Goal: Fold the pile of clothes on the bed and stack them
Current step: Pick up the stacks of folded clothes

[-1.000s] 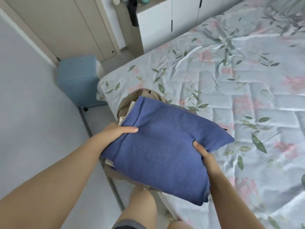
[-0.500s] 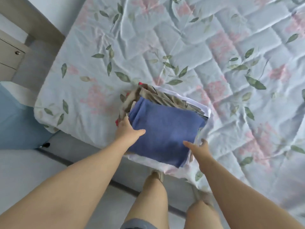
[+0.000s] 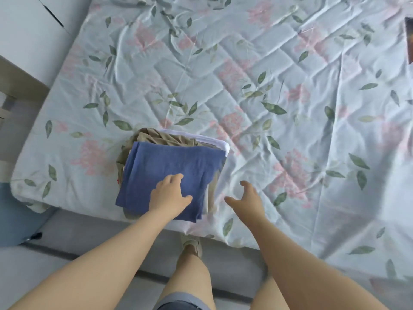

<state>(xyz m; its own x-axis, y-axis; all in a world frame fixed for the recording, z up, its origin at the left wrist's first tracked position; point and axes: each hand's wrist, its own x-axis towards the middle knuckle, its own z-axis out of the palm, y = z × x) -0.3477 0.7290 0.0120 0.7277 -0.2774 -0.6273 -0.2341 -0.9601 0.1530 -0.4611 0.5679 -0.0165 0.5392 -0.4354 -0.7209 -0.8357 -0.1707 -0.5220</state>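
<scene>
Blue cotton tops the stack (image 3: 178, 153): a folded blue garment (image 3: 154, 175) lies uppermost on it, left of centre in the frame, near the bed's lower edge. Under it a khaki garment (image 3: 165, 138) shows along the upper and left sides, and a white garment (image 3: 215, 141) peeks out at the upper right corner.

My left hand (image 3: 169, 195) lies flat on the lower right part of the blue garment, fingers relaxed and a little apart, gripping nothing. My right hand (image 3: 248, 198) is just right of the stack, over the floral bedsheet (image 3: 301, 97), fingers spread and loosely bent, holding nothing; whether it touches the sheet I cannot tell.

The sheet, pale with pink blooms and green leaves, is creased and fills most of the frame. At bottom centre my bare legs (image 3: 190, 276) stand on the grey floor (image 3: 89, 233), with denim shorts (image 3: 178, 303) at the very bottom edge. A blue box (image 3: 13, 215) sits at the lower left edge.
</scene>
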